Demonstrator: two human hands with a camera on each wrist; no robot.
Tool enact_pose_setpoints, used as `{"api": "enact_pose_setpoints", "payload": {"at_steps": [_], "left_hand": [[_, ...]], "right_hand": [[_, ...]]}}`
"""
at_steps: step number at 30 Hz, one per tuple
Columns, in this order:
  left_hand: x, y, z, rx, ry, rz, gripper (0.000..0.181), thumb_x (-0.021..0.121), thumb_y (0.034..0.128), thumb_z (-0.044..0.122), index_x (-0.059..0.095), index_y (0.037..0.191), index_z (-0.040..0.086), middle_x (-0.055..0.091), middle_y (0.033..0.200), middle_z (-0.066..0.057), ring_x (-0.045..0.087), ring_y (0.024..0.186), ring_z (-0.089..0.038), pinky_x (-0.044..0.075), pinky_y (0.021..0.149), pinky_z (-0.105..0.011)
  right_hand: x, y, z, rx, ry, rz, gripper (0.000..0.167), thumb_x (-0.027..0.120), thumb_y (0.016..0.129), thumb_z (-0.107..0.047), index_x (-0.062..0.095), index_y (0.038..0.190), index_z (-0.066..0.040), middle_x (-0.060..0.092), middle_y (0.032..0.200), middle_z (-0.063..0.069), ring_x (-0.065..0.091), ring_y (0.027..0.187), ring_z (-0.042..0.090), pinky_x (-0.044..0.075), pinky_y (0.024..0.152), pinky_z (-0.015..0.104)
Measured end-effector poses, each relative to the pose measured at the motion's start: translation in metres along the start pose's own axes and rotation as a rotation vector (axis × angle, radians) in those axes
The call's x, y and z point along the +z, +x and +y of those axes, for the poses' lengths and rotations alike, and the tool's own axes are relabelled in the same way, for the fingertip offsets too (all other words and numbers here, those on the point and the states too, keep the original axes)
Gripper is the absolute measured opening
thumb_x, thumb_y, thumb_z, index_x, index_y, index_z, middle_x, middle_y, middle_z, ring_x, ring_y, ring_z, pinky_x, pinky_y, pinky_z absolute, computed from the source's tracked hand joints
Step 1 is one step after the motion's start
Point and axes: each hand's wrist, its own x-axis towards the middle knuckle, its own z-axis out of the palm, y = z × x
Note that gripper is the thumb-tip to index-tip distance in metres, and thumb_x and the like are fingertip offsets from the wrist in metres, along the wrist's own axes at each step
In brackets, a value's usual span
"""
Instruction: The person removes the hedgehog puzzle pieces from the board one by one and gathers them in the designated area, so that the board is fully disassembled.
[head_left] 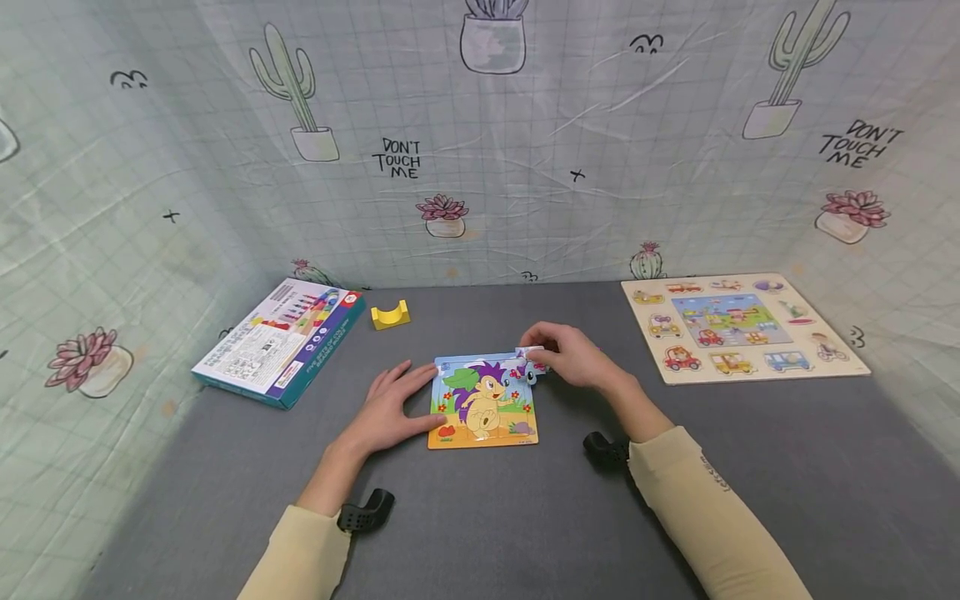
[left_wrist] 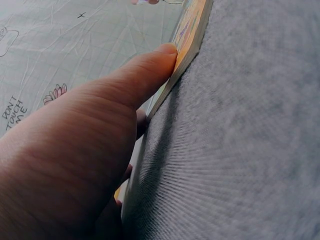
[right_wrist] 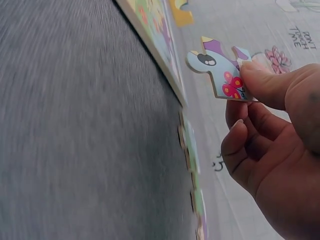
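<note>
A hedgehog jigsaw puzzle (head_left: 483, 408) lies flat on the grey table in its frame. At its left edge, my left hand (head_left: 386, 412) has its fingers spread; the thumb (left_wrist: 160, 57) rests on the puzzle's border in the left wrist view. Over the upper right corner, my right hand (head_left: 573, 358) pinches a puzzle piece (right_wrist: 215, 70) between thumb and fingers. That piece shows an eye and a red butterfly and is held above the table. More jagged-edged pieces (right_wrist: 192, 165) lie beside the puzzle in the right wrist view, mostly hidden behind the hand in the head view.
To the left lies a white and teal box (head_left: 281, 342), with a yellow arch block (head_left: 390, 315) near it. A wooden vehicle puzzle board (head_left: 742, 325) lies at the back right. A patterned cloth (head_left: 510, 167) hangs behind the table.
</note>
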Motion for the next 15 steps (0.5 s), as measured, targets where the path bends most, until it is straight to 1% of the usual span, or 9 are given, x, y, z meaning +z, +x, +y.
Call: {"api": "enact_pose_setpoints", "payload": {"at_steps": [8,11,15], "left_hand": [[0.002,0.0,-0.003,0.021,0.011,0.019,0.082,0.077,0.0857,0.049,0.047,0.152,0.012,0.042,0.157,-0.007,0.02,0.149,-0.039,0.007,0.116,-0.063],[0.002,0.0,-0.003,0.021,0.011,0.024,0.081,0.077,0.0858,0.049,0.048,0.152,0.012,0.043,0.157,-0.007,0.02,0.149,-0.039,0.007,0.116,-0.063],[0.002,0.0,-0.003,0.012,0.01,0.017,0.08,0.077,0.0865,0.048,0.047,0.152,0.013,0.042,0.157,-0.005,0.02,0.149,-0.038,0.007,0.117,-0.062]], "right_hand": [[-0.015,-0.009,0.011,0.006,-0.004,0.011,0.01,0.064,0.1,-0.007,0.068,0.109,-0.006,0.065,0.095,0.005,0.057,0.078,0.02,0.048,0.071,0.035],[-0.023,-0.012,0.016,-0.003,0.001,0.007,0.01,0.063,0.101,-0.007,0.068,0.109,-0.004,0.065,0.093,0.006,0.057,0.078,0.021,0.047,0.071,0.036],[-0.033,-0.018,0.021,0.015,-0.001,0.004,0.013,0.061,0.101,-0.006,0.067,0.112,-0.001,0.065,0.096,0.007,0.058,0.08,0.022,0.048,0.073,0.038]]}}
